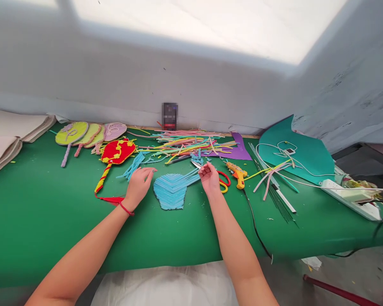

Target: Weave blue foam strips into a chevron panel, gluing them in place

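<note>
A light-blue panel of pipe cleaners [170, 193], laid in a V pattern, lies flat on the table between my hands. Loose blue strands stretch from its upper right side to my right hand [210, 176], whose curled fingers close at their ends. My left hand [139, 185] hovers at the panel's upper left, fingers stretched out and holding nothing. Scissors with red and yellow handles [224, 182] lie behind my right hand, which hides their middle. Cut blue pipe cleaners [134, 165] are piled behind my left hand, and short blue pieces [197, 156] lie beyond the scissors' tips.
A red fan with a yellow-and-red handle [118, 151] lies left, several pastel fans [72, 133] behind it. Mixed pipe cleaners [185, 142] cover the back. To the right are a yellow glue gun [239, 175], thin wires [279, 199], a teal sheet [309, 155] and a power strip [351, 197].
</note>
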Action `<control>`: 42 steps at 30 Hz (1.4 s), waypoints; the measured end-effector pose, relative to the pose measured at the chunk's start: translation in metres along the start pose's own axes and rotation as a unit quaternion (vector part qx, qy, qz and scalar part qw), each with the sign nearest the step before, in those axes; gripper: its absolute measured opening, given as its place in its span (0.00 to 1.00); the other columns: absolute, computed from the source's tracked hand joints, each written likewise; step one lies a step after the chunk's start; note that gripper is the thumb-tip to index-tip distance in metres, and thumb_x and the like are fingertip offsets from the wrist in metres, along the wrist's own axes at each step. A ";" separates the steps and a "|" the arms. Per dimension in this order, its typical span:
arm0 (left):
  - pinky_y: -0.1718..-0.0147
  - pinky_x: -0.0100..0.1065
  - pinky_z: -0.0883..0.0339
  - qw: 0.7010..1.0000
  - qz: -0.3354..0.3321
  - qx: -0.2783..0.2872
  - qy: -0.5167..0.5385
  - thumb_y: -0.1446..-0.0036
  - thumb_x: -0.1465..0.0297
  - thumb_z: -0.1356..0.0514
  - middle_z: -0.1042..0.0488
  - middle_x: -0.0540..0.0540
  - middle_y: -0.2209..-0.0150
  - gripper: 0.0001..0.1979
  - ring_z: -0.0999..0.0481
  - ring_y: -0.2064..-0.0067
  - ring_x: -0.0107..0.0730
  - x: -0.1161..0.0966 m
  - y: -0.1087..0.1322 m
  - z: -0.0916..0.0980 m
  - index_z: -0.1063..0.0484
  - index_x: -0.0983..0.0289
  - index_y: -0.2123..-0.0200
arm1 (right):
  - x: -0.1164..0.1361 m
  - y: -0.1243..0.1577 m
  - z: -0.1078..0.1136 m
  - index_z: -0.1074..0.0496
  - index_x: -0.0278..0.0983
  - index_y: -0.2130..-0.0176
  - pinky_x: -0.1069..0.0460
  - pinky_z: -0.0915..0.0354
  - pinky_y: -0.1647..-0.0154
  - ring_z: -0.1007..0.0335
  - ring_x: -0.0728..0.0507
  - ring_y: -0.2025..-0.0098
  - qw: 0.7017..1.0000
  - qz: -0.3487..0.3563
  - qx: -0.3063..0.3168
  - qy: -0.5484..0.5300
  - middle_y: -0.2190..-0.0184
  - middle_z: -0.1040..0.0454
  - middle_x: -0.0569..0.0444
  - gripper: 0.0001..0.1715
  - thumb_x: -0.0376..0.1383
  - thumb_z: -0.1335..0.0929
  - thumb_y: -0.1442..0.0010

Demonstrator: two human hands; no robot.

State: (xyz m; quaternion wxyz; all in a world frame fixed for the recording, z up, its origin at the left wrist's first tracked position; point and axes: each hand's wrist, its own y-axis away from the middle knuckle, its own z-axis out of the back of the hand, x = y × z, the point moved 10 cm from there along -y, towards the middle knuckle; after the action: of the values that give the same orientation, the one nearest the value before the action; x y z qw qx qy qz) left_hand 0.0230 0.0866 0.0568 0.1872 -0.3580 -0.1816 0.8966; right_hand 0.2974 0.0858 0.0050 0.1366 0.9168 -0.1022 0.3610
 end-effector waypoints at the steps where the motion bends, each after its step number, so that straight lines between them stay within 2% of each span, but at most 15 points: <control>1: 0.43 0.45 0.45 1.000 -0.010 0.002 -0.001 0.36 0.64 0.52 0.22 0.53 0.57 0.17 0.26 0.53 0.37 -0.001 0.002 -0.003 0.24 0.58 0.60 | -0.001 0.001 0.000 0.30 0.36 0.78 0.57 0.33 0.72 0.33 0.53 0.77 1.000 -0.004 -0.002 -0.003 0.82 0.29 0.58 0.10 0.35 0.32 0.47; 6: 0.46 0.44 0.39 0.998 -0.047 0.020 0.035 0.39 0.64 0.47 0.23 0.54 0.56 0.12 0.26 0.53 0.38 -0.017 0.004 -0.020 0.24 0.58 0.62 | -0.008 0.003 -0.002 0.27 0.35 0.76 0.54 0.29 0.64 0.27 0.50 0.73 0.999 -0.024 -0.006 -0.038 0.78 0.23 0.55 0.10 0.34 0.33 0.46; 8: 0.49 0.41 0.36 0.997 -0.061 0.020 0.048 0.40 0.64 0.47 0.23 0.53 0.56 0.11 0.26 0.53 0.37 -0.024 -0.014 -0.023 0.25 0.58 0.60 | -0.009 0.002 -0.002 0.27 0.35 0.77 0.54 0.28 0.64 0.26 0.50 0.73 0.999 -0.028 -0.007 -0.043 0.78 0.23 0.54 0.10 0.33 0.34 0.46; 10: 0.50 0.38 0.36 0.998 -0.053 0.003 0.045 0.40 0.65 0.47 0.23 0.54 0.57 0.12 0.26 0.53 0.36 -0.021 -0.049 -0.022 0.25 0.59 0.60 | -0.010 0.002 -0.002 0.27 0.35 0.77 0.54 0.28 0.64 0.26 0.50 0.73 0.999 -0.033 -0.006 -0.042 0.78 0.23 0.54 0.10 0.33 0.33 0.46; 11: 0.49 0.37 0.37 0.999 -0.037 -0.001 0.024 0.40 0.65 0.46 0.24 0.54 0.56 0.12 0.27 0.52 0.36 -0.013 -0.071 -0.022 0.25 0.59 0.59 | -0.012 0.002 -0.002 0.27 0.35 0.77 0.55 0.28 0.65 0.26 0.50 0.74 0.998 -0.038 -0.006 -0.042 0.78 0.23 0.54 0.10 0.33 0.33 0.46; 13: 0.48 0.34 0.39 0.998 0.049 -0.003 -0.049 0.41 0.66 0.46 0.25 0.53 0.54 0.11 0.28 0.50 0.35 0.020 -0.117 -0.020 0.25 0.59 0.59 | -0.014 0.002 -0.002 0.27 0.35 0.77 0.55 0.28 0.65 0.26 0.50 0.74 0.998 -0.047 -0.006 -0.045 0.79 0.23 0.55 0.10 0.34 0.33 0.46; 15: 0.47 0.38 0.40 0.991 0.104 -0.016 -0.078 0.41 0.68 0.46 0.26 0.59 0.52 0.13 0.29 0.49 0.40 0.053 -0.156 -0.015 0.25 0.63 0.58 | -0.016 0.002 -0.003 0.27 0.36 0.76 0.55 0.28 0.66 0.27 0.51 0.74 0.997 -0.053 0.000 -0.049 0.78 0.23 0.55 0.09 0.34 0.32 0.46; 18: 0.50 0.47 0.40 0.977 0.183 -0.025 -0.110 0.45 0.68 0.44 0.28 0.68 0.52 0.15 0.31 0.48 0.52 0.103 -0.188 -0.011 0.26 0.69 0.57 | -0.018 0.001 -0.003 0.27 0.36 0.76 0.55 0.28 0.67 0.27 0.51 0.75 0.997 -0.060 0.014 -0.048 0.78 0.23 0.56 0.07 0.35 0.31 0.47; 20: 0.53 0.47 0.38 0.968 0.220 -0.017 -0.116 0.47 0.68 0.42 0.27 0.69 0.53 0.14 0.29 0.50 0.54 0.129 -0.195 -0.014 0.25 0.69 0.59 | -0.019 -0.001 -0.003 0.27 0.36 0.75 0.55 0.28 0.68 0.27 0.51 0.75 0.997 -0.066 0.021 -0.044 0.78 0.23 0.56 0.07 0.36 0.30 0.48; 22: 0.56 0.44 0.37 0.965 0.242 -0.003 -0.106 0.47 0.66 0.42 0.24 0.66 0.58 0.13 0.27 0.54 0.51 0.146 -0.198 -0.022 0.24 0.68 0.62 | -0.019 -0.002 -0.002 0.27 0.36 0.75 0.56 0.28 0.68 0.27 0.51 0.75 0.996 -0.071 0.024 -0.043 0.78 0.24 0.56 0.07 0.36 0.30 0.48; 26: 0.62 0.37 0.36 0.962 0.262 0.004 -0.077 0.50 0.64 0.41 0.21 0.62 0.64 0.13 0.25 0.60 0.45 0.160 -0.201 -0.039 0.23 0.67 0.66 | -0.019 0.000 -0.004 0.27 0.36 0.75 0.57 0.29 0.68 0.28 0.52 0.75 0.994 -0.086 0.022 -0.059 0.79 0.24 0.57 0.07 0.36 0.30 0.48; 32: 0.65 0.35 0.38 0.961 0.273 -0.025 -0.037 0.49 0.63 0.43 0.22 0.59 0.68 0.13 0.26 0.64 0.41 0.160 -0.202 -0.046 0.23 0.65 0.69 | -0.020 0.003 -0.005 0.29 0.37 0.77 0.57 0.30 0.71 0.30 0.52 0.77 0.994 -0.096 0.000 -0.061 0.80 0.26 0.58 0.08 0.36 0.30 0.48; 37: 0.65 0.36 0.38 0.957 0.287 -0.051 0.000 0.53 0.64 0.41 0.24 0.58 0.73 0.10 0.27 0.66 0.42 0.157 -0.200 -0.043 0.25 0.65 0.74 | -0.020 0.004 -0.005 0.29 0.36 0.77 0.58 0.30 0.71 0.30 0.53 0.78 0.992 -0.101 -0.006 -0.072 0.81 0.26 0.59 0.08 0.35 0.30 0.48; 42: 0.67 0.34 0.38 0.950 0.293 -0.099 0.040 0.54 0.67 0.41 0.27 0.54 0.78 0.07 0.29 0.69 0.37 0.145 -0.197 -0.033 0.27 0.65 0.76 | -0.022 0.004 -0.004 0.29 0.36 0.77 0.58 0.30 0.72 0.31 0.53 0.78 0.991 -0.108 -0.006 -0.073 0.81 0.26 0.58 0.08 0.34 0.31 0.47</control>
State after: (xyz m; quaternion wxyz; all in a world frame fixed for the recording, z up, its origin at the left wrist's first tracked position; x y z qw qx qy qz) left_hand -0.0104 0.3311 0.0417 -0.1131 -0.4475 -0.1486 0.8746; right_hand 0.2782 0.0856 -0.0066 0.1720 0.9457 -0.0143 0.2754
